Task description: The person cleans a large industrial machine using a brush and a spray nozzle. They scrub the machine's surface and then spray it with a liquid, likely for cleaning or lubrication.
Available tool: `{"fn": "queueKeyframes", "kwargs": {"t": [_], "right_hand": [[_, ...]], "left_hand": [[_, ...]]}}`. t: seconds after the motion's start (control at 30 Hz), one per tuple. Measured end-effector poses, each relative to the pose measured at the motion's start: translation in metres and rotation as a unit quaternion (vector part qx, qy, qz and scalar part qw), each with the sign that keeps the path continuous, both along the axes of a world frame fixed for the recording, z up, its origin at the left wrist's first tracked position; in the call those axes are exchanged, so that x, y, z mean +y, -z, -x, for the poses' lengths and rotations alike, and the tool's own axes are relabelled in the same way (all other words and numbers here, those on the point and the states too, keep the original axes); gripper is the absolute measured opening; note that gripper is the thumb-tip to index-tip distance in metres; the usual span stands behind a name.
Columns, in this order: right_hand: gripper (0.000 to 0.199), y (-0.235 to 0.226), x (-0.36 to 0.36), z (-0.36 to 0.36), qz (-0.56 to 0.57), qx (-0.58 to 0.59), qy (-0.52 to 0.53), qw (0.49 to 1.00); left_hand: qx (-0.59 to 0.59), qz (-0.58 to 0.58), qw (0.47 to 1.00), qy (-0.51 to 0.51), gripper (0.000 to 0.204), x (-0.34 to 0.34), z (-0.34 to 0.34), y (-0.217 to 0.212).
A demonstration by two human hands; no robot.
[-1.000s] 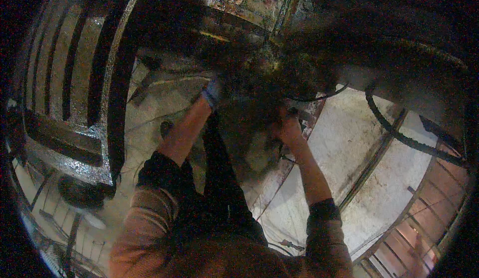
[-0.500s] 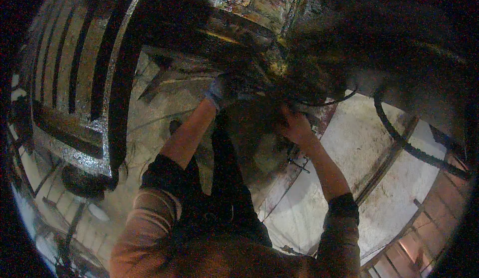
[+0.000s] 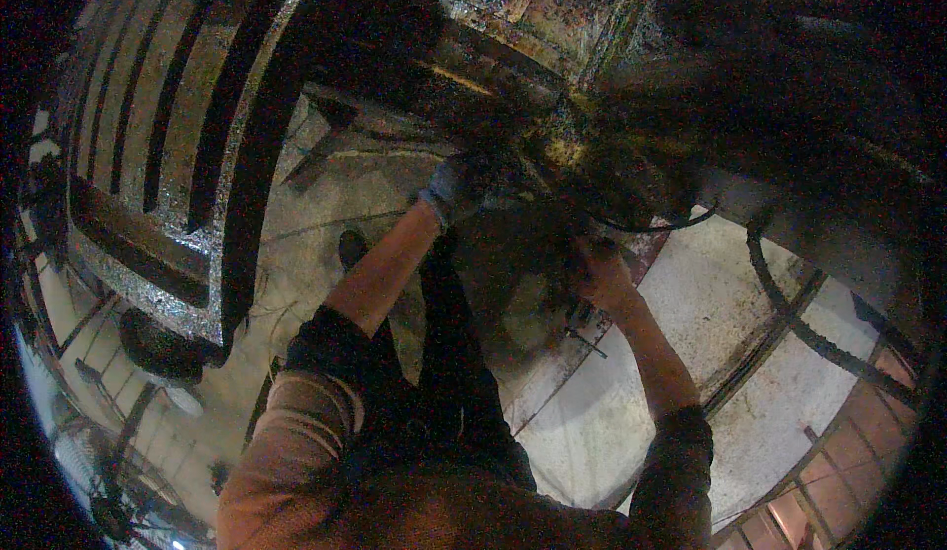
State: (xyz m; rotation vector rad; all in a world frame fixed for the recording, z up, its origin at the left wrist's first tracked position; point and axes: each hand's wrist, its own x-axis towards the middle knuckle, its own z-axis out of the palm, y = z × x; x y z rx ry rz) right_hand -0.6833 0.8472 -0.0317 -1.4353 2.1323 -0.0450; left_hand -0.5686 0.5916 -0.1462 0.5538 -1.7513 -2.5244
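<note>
My left hand [image 3: 450, 193], in a grey-blue glove, reaches up into the dark underside of a greasy machine [image 3: 562, 141]. Its fingers are lost in shadow against the blackened parts, so what they touch is hidden. Lower and to the right, my bare right hand [image 3: 604, 276] has its fingers curled inward. Whatever lies in them is too dark to make out. A thin black hose [image 3: 661, 224] sags just above that hand. Close below it, a small metal piece with a thin bar [image 3: 586, 338] lies by the edge of a pale panel.
A heavy ribbed metal part [image 3: 178, 126] with a shiny rim hangs at the left. Large pale panels [image 3: 691, 303] fill the right side, crossed by a thick ribbed black hose [image 3: 789, 303]. Grimy metal blocks [image 3: 528, 7] show overhead. Concrete floor [image 3: 306, 254] lies below.
The view has shifted a little, moving the machine rightward in the picture. My right hand has dropped slightly and its fingers look more curled. The left hand stays at the dark parts.
</note>
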Motion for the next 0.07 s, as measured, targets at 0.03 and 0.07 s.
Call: {"fn": "queueKeyframes", "kwargs": {"t": [0.03,0.07], "right_hand": [[0.061,-0.009,-0.009,-0.001,0.051,-0.016,-0.007,0.999],[0.064,-0.023,-0.022,0.001,0.102,-0.036,-0.006,0.994]], "left_hand": [[0.018,-0.265,0.962,-0.07,0.026,0.007,-0.002,0.038],[0.014,-0.262,0.963,-0.07,0.026,0.006,-0.001,0.041]]}}
